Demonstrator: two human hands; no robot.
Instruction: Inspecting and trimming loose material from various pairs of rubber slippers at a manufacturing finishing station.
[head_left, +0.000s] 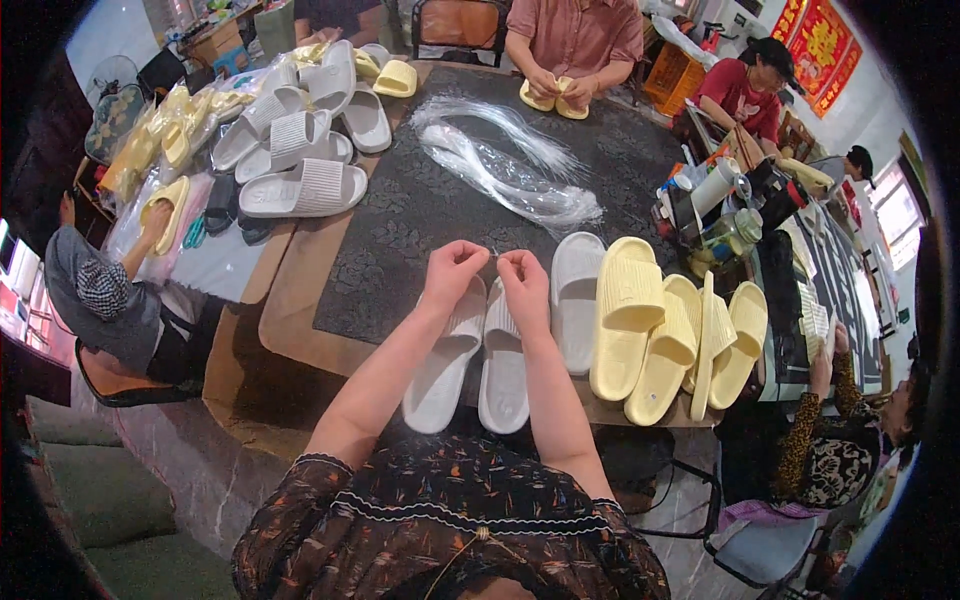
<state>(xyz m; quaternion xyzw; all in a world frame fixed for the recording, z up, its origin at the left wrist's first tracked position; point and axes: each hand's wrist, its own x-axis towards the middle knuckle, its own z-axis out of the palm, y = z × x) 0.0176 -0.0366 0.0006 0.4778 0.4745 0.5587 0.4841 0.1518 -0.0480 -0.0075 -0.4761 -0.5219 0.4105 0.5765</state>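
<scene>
My left hand (458, 268) and my right hand (522, 280) meet over a pair of grey ribbed slide slippers, thumbs and forefingers pinched close together. Something thin and small shows between the fingertips, too fine to make out. Beneath my left hand lies the left grey slipper (437, 375); the right grey slipper (503, 375) is below my right hand. Both have their heels toward me, and my hands partly cover their straps. Just right of my right forearm lies another grey slipper (577, 335). Beyond my hands, a bundle of clear plastic strands (500, 165) rests on the dark tablecloth (375, 265).
Several pale yellow slippers (622, 355) stand along the table's near right edge. Grey slippers (305, 190) pile up at the left, beside bagged yellow ones (175, 140). Across the table, a person (575, 40) handles yellow slippers. Jars and bottles (735, 235) crowd the right side.
</scene>
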